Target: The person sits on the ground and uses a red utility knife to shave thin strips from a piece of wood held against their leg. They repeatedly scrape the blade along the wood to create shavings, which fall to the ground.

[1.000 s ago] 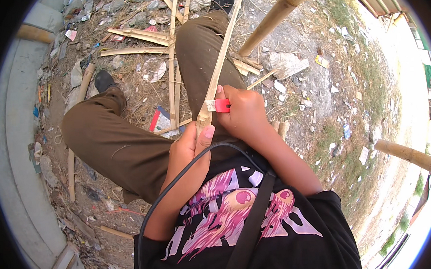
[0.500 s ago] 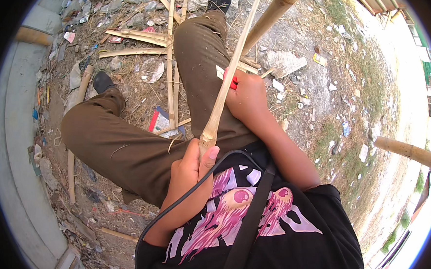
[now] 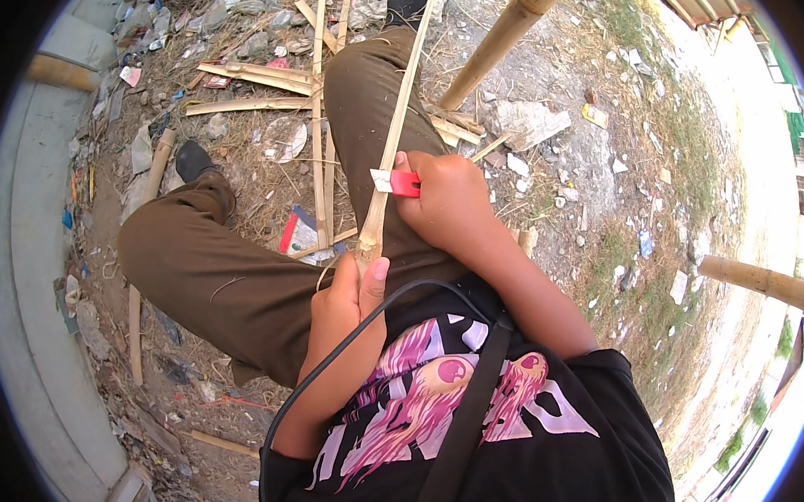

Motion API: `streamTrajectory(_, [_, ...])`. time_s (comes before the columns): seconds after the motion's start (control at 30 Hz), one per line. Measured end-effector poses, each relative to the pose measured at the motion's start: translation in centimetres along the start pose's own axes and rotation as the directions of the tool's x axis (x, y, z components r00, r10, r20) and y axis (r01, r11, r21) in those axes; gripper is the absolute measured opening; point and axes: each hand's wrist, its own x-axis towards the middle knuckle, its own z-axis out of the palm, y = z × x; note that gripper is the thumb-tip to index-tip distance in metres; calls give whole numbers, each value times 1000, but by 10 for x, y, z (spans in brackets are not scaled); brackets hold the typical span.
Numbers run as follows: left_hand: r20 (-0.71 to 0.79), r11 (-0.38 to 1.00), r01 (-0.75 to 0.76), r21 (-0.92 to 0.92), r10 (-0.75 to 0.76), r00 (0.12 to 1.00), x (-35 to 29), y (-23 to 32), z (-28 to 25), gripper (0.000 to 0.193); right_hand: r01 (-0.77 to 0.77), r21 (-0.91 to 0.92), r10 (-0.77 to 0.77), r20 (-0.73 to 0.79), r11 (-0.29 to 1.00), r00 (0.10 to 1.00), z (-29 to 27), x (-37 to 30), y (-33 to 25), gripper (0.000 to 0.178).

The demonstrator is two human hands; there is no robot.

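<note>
Left hand [image 3: 337,304] pinched firmly round the near end of bamboo strip [image 3: 396,133], just below its node. Right hand [image 3: 449,194] fisted on red-handled knife [image 3: 406,183]; blade crosses the strip a bit past the node, contact unclear. Strip slants away over the right trouser leg [image 3: 357,94], far end by the shoe [image 3: 409,3]; can't tell if it rests on the leg. Judgement: best with tight left grip, fingers behind the edge, shallow even blade angle, strokes away from body, clear of leg. Beyond, bamboo pieces [image 3: 318,164] on the ground [image 3: 262,190] between the legs, well off its left edge at the grey wall [image 3: 34,252].
</note>
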Motion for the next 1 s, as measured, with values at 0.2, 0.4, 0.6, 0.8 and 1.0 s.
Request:
streamTrajectory(0.2, [72, 998, 69, -1, -69, 995, -12, 2, -6, 42, -83, 31, 85, -100, 996, 991, 13, 5, 11, 32])
streamTrajectory(0.4, [53, 995, 68, -76, -64, 997, -14, -8, -4, 43, -24, 41, 27, -68, 999, 997, 12, 3, 10, 32])
streamTrajectory(0.6, [6, 997, 31, -69, -31, 999, -10, -6, -3, 40, 1, 20, 1, -96, 1000, 995, 13, -1, 6, 35])
streamTrajectory(0.8, [61, 999, -3, 35, 1, 998, -28, -6, -7, 36, -126, 122, 139, -108, 984, 984, 11, 14, 18, 24])
streamTrajectory(1.0, [49, 994, 53, 98, -58, 997, -48, -9, -17, 35, -215, -3, 215, -43, 977, 976, 11, 25, 21, 28])
